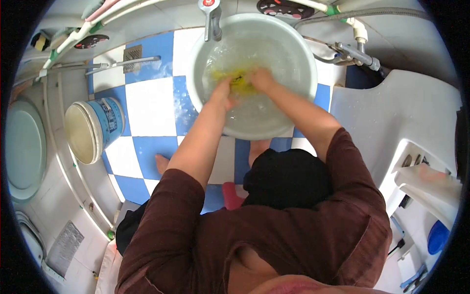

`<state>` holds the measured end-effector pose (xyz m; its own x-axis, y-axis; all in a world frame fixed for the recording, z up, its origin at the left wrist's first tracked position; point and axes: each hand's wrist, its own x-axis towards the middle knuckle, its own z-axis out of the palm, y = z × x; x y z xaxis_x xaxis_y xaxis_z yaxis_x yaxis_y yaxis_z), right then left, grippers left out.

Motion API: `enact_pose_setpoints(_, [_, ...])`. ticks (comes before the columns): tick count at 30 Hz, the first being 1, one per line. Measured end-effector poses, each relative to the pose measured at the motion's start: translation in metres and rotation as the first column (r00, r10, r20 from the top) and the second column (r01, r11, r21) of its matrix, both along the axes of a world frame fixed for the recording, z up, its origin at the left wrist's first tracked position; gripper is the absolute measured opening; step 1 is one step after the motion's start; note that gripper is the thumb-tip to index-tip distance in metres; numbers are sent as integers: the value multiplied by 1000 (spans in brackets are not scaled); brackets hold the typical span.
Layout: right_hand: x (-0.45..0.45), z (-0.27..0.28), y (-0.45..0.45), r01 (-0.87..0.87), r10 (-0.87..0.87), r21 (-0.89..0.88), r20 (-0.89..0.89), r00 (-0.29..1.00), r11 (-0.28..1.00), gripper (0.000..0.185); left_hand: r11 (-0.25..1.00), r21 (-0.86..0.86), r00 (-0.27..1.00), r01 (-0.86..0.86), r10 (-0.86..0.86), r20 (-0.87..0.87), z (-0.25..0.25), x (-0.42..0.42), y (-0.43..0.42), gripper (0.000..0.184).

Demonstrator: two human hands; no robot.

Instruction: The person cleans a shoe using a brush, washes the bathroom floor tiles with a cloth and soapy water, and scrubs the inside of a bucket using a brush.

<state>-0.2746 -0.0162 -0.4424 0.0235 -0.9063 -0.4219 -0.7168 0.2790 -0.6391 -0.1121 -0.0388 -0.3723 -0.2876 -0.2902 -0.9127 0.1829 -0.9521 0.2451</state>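
A large pale basin (307,63) stands on the floor with water in it. In the water is a yellow cloth (240,86) with a small dark mark; its outline is smeared by water and motion. My left hand (224,92) grips the cloth's left side, fingers partly under the water. On the cloth's upper right side, my right hand (261,79) is closed, its fingertips hidden in the water. A tap (211,19) reaches over the basin's back rim.
To the left, a blue-and-white bucket (110,122) lies on its side on blue and white tiles (149,105). A white washing fixture (387,108) stands at the right. Pipes (56,132) run along the left wall, near another pale basin (24,147).
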Motion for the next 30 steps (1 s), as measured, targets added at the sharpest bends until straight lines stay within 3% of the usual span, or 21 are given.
enact_pose_setpoints(3, [45,77,1,244,-291,161,444,847,956,25,978,66,975,-200,206,-88,5,-2,-11,43])
enact_pose_setpoints(6, [71,137,16,60,19,-254,298,954,965,28,907,83,877,-413,421,-234,-2,11,-7,40])
enact_pose_setpoints(9, [45,83,7,-69,76,-503,-6,997,861,29,951,-54,902,-303,268,-339,14,2,1,34])
enact_pose_setpoints(11, [11,55,-10,78,-127,-286,-156,980,955,30,924,-285,955,-255,195,-222,16,5,5,34])
enact_pose_setpoints(12, [8,45,-6,61,-136,-327,-213,967,943,30,896,-387,973,-217,168,-156,15,8,9,35])
enact_pose_setpoints(14, [3,30,-1,12,-157,-402,-330,931,916,31,925,-345,987,-158,138,-84,15,14,11,37])
enact_pose_setpoints(17, [1,33,25,-293,198,-187,-405,893,938,36,971,-240,1000,6,-3,12,3,15,14,38])
enact_pose_setpoints(18, [-2,35,24,-223,164,-130,-356,920,966,37,978,-193,997,74,-68,39,-2,14,17,38])
enact_pose_setpoints(20, [-6,37,9,-96,89,-16,-259,962,995,39,996,-76,998,52,-51,21,-13,8,15,39])
enact_pose_setpoints(21, [-1,40,12,45,-45,53,-3,999,998,39,999,-11,999,49,-49,13,-15,8,18,40])
enact_pose_setpoints(23, [12,48,4,251,-343,253,443,828,934,39,998,42,997,-56,58,-55,18,6,9,45])
enact_pose_setpoints(26, [47,104,25,166,-141,5,546,826,986,40,969,94,939,-226,243,-243,17,11,0,45])
enact_pose_setpoints(27, [53,106,30,177,-128,-50,507,852,983,38,953,111,900,-282,303,-314,18,12,-2,44])
enact_pose_setpoints(29, [62,109,38,193,-108,-159,431,896,968,35,947,-33,906,-321,296,-302,21,5,12,39])
enact_pose_setpoints(30, [53,105,33,169,-122,-164,263,957,972,34,937,-110,911,-332,288,-296,27,3,16,37])
